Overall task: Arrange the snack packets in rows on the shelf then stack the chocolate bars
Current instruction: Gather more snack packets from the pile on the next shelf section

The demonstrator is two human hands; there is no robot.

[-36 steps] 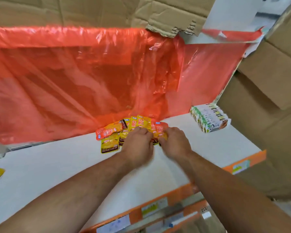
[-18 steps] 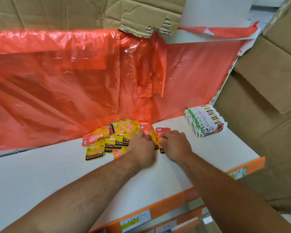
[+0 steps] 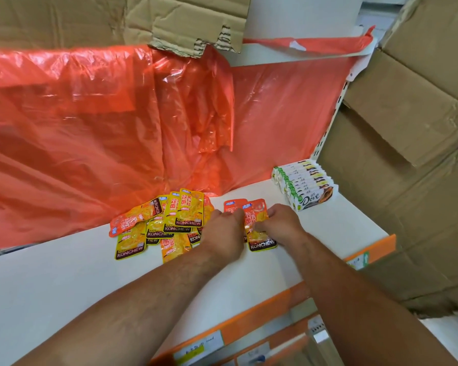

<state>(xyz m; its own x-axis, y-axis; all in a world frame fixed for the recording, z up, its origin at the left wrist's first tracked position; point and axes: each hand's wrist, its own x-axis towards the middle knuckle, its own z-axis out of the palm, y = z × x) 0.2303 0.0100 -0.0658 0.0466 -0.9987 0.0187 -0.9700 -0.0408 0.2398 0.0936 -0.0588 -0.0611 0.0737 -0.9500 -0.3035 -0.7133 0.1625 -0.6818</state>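
While both hands work over the shelf, one packet lies flat between them, label toward the front edge. Right hand: fingers curled, pinching the packet's right edge. Left hand: knuckles up, fingers bent onto the packet's upper left corner (pinch or mere touch, cannot tell). Second packet sits partly under the first, behind it. Pile of overlapping packets just left of the left hand, against the red sheet. Bars stand in a tight row at the shelf's right rear, well apart from the pile. Cardboard to the right.
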